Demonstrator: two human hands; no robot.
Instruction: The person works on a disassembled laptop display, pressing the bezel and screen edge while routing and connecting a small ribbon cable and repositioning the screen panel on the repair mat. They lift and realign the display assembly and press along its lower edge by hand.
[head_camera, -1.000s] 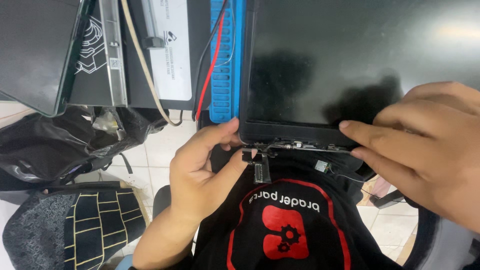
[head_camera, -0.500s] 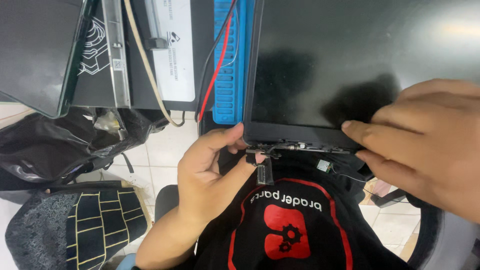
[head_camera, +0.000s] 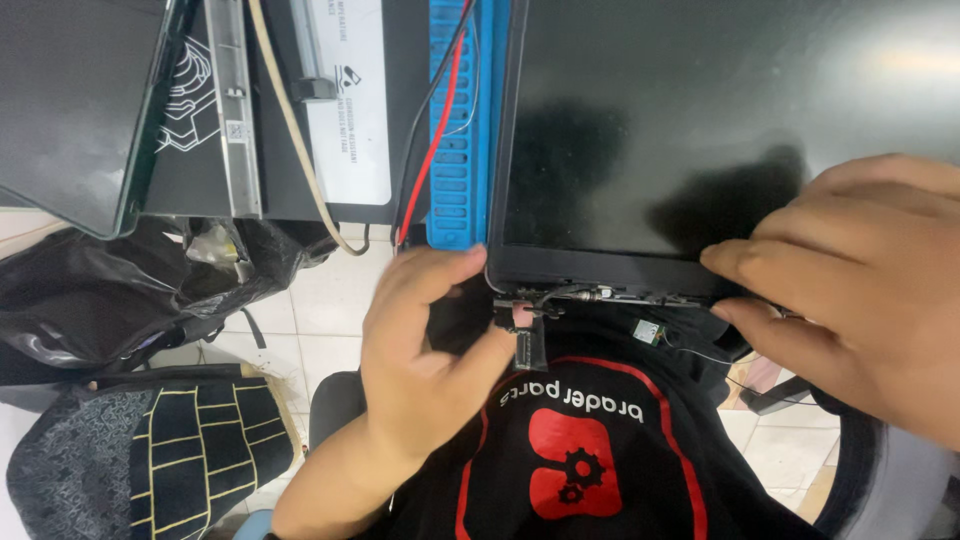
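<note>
A black laptop screen panel (head_camera: 700, 130) lies on the desk with its lower edge over my lap. My left hand (head_camera: 425, 360) pinches the left hinge bracket (head_camera: 525, 325) and its cable at the panel's bottom left corner, thumb under it and forefinger against the bezel corner. My right hand (head_camera: 860, 290) rests its fingertips on the lower bezel at the right, next to the hinge bar (head_camera: 620, 295). A small loose module (head_camera: 648, 330) hangs on thin wires below the bar.
A blue ridged mat (head_camera: 462, 130) with red and black wires (head_camera: 430, 150) lies left of the panel. Another dark panel (head_camera: 80, 100), a metal strip (head_camera: 232, 110) and a white card (head_camera: 350, 100) sit farther left. A black bag (head_camera: 110, 290) and a patterned chair (head_camera: 150, 460) are below.
My left thumb has pressed closer onto the hinge bracket, and the view has shifted slightly. My right hand stays on the lower bezel.
</note>
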